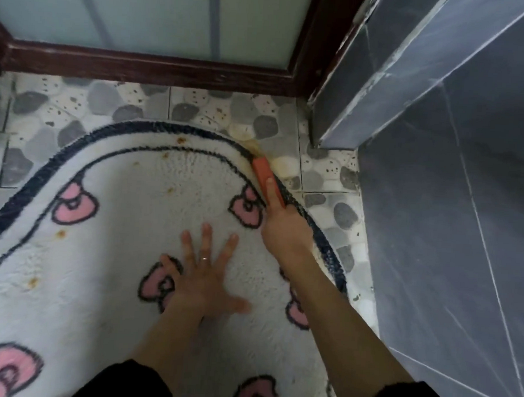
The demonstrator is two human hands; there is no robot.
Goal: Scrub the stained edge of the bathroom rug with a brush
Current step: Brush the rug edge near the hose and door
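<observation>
The orange brush [265, 174] is held tight in the grip of the right hand [283, 229], laid long-ways on the dark edge of the rug [126, 209], with the brown stain [255, 145] just past its far tip, the spread left hand [203, 281] is pressed flat beside the grip, and the bristles are hidden.

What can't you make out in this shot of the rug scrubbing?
1. Head view: the bristles of the brush are hidden beneath its orange back and the right hand.
2. Head view: the left and near parts of the rug are cut off by the frame edges.
3. Head view: the thumb of the left hand is blurred.
4. Head view: the stain is partly covered by the brush.
</observation>
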